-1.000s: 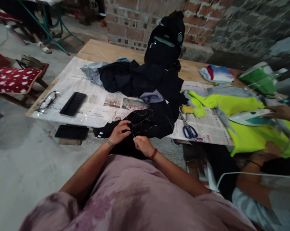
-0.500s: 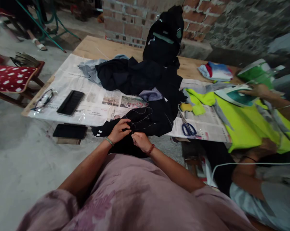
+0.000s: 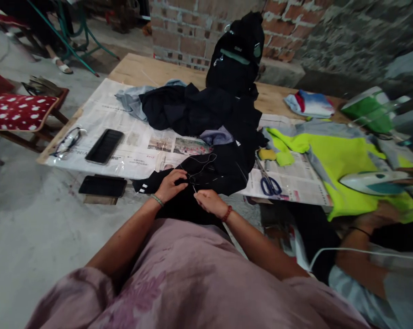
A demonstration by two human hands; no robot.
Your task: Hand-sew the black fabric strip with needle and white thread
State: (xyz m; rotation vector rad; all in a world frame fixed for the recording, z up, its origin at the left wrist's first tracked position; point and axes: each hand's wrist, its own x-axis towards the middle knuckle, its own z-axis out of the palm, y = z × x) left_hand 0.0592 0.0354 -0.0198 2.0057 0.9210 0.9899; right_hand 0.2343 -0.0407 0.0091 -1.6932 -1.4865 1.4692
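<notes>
Standing by the table edge: going left to right, a red spotted cushion [image 3: 16, 112] sits on a chair well off to the left of the hands. Nearer, glasses [image 3: 66, 142] and a dark phone [image 3: 104, 146] lie on the newspaper [image 3: 138, 151], w/ a second phone [image 3: 103, 186] below the table edge, all left of the left hand.

Left hand [image 3: 170, 184], green band on the wrist, is pinched on the black garment [image 3: 220, 169] at the table's near edge, fingers curled onto the cloth. Right hand [image 3: 209, 202], red bead bracelet, is just beside it, almost touching, fingertips nipped on what looks like a needle [image 3: 194, 188]; too small to be sure. A pale thread [image 3: 201, 163] loops over the black cloth just beyond both hands. The garment hangs off the edge down toward the person's lap.

Beyond the hands: a heap of dark clothes [image 3: 186, 107] and a black backpack [image 3: 236, 57] upright near the brick wall.

Right of the right hand, blue-handled scissors [image 3: 268, 183] lie on the paper, then a neon yellow garment [image 3: 333, 157]. Far right, another person's hand, blurred, is on an iron [image 3: 374, 182] resting on that yellow cloth.
</notes>
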